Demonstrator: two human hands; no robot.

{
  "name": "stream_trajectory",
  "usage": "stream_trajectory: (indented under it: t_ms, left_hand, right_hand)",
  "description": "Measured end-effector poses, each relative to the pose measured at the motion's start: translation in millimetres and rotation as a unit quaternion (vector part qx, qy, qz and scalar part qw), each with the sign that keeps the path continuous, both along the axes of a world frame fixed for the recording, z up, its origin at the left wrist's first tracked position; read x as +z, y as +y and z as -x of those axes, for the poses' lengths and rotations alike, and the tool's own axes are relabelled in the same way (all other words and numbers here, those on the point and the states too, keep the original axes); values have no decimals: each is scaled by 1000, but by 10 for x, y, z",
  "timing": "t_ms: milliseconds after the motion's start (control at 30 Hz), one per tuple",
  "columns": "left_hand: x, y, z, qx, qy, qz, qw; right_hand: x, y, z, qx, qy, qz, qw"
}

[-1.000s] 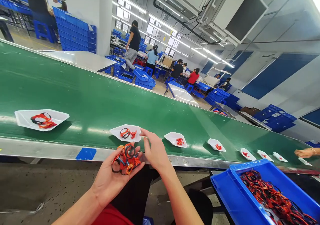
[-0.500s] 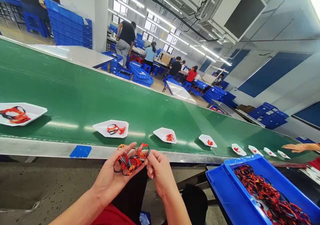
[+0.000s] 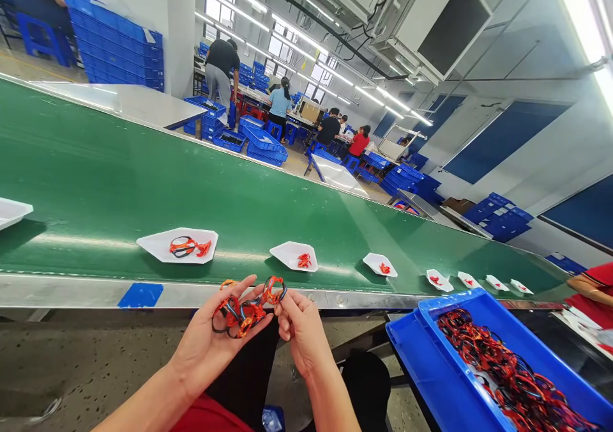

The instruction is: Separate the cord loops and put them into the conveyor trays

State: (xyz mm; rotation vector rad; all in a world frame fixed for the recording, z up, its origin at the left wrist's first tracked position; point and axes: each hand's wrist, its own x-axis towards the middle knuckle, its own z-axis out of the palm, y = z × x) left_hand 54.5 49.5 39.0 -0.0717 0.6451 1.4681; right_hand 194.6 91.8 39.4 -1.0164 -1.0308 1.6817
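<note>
Palm up, my left hand [image 3: 205,330] cradles a bundle of looped red, orange and black wires [image 3: 234,314], its fingers spread beneath them. Thumb and fingertips of my right hand [image 3: 304,330] pinch one wire loop [image 3: 274,289] at the bundle's right side. Both hands are just below the metal edge of a green conveyor belt [image 3: 239,195]. On the belt beyond them, a white tray [image 3: 158,246] holds a black-and-red wire loop with red pieces. Another white tray [image 3: 285,253] carries small red pieces only.
To my right, a blue bin [image 3: 426,342] holds a heap of similar wires. Several more white trays stretch along the belt to the right, including a nearby tray [image 3: 373,262]. A co-worker's arm in red [image 3: 591,285] is at the far right. Blue tape [image 3: 140,296] marks the metal edge.
The trays on the belt have shifted left, and the leftmost is now mostly out of view. The co-worker's hand has drawn back from the trays. My hands keep nearly the same pose.
</note>
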Motion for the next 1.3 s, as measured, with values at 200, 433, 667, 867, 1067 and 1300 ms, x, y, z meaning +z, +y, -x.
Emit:
stream_trajectory:
  t_ms: [200, 433, 667, 867, 1067, 1300]
  left_hand:
    - [-14, 18, 28, -11, -12, -4, 1000]
    - [-39, 33, 69, -17, -33, -10, 999]
    - [-52, 70, 4, -40, -17, -14, 999]
    - [-15, 63, -19, -57, -24, -12, 998]
    - [14, 51, -12, -64, -39, -3, 997]
    - [16, 71, 39, -58, -63, 26, 996]
  right_hand:
    - [-34, 333, -37, -108, -212, -179, 955]
    - [94, 360, -28, -112, -397, -297, 861]
    - [188, -309, 106, 31, -408, -328, 852]
    - [122, -419, 160, 31, -432, -308, 847]
    - [143, -428, 75, 13, -372, -252, 893]
    - [177, -451, 91, -7, -342, -266, 901]
